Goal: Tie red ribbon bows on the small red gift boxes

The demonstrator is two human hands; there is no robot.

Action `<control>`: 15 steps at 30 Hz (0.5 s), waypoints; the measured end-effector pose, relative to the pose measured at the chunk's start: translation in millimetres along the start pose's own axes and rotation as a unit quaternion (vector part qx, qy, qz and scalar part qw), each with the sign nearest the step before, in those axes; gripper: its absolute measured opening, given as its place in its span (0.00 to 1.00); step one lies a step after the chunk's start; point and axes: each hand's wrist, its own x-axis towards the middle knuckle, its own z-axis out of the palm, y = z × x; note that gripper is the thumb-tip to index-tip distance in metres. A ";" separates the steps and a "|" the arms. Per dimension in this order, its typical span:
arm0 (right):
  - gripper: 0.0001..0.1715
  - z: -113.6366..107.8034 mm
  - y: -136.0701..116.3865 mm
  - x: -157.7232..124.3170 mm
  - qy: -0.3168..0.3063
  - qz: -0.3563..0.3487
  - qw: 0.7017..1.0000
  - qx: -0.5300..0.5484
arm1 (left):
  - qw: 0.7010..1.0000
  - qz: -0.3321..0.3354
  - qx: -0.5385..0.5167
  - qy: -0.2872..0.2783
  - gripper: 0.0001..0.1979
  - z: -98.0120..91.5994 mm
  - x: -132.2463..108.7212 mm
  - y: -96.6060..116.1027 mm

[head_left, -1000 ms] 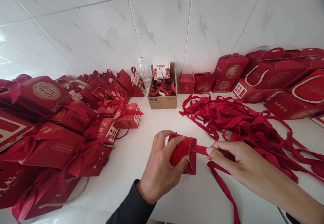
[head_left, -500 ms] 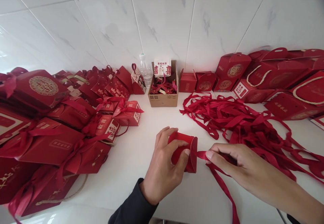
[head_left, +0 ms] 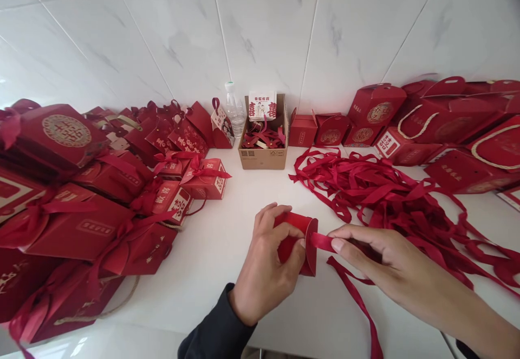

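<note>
A small red gift box (head_left: pixel 311 248) stands on the white table in front of me, its curved flap facing right. My left hand (head_left: pixel 273 264) is closed around it, thumb and index finger pressed together at the inner side of that flap. Between the thumb and index finger of my right hand (head_left: pixel 365 248) is a red ribbon (head_left: pixel 323 241), whose end meets the slot in the flap. Whether the left fingertips touch the ribbon is hidden. Below my right hand a loose ribbon tail (head_left: pixel 359 302) hangs down toward the table's front edge.
A heap of red ribbons (head_left: pixel 365 180) lies behind my right hand. Ribbon-tied boxes (head_left: pixel 77 221) are stacked on the left, boxes with rope handles (head_left: pixel 450 115) on the right. A cardboard box (head_left: pixel 263 160) and a clear bottle (head_left: pixel 232 107) stand by the tiled wall.
The ribbon end has shifted slightly up and left against the flap's slot, and my left fingertips have closed together behind it. The loose ribbon tail has separated from the held end.
</note>
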 end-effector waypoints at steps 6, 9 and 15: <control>0.25 1.1 5.5 2.7 -0.010 -0.001 1.000 0.001 | 0.999 -0.026 -0.028 0.028 0.06 2.0 -2.2 -2.0; 0.26 4.4 9.0 5.4 0.043 -0.001 0.999 -0.003 | 0.997 -0.043 -0.044 0.044 0.06 1.9 -3.0 -1.5; 0.22 22.3 0.5 16.9 0.170 -0.119 0.975 -0.084 | 0.989 -0.056 -0.094 0.100 0.10 -0.7 -5.1 7.0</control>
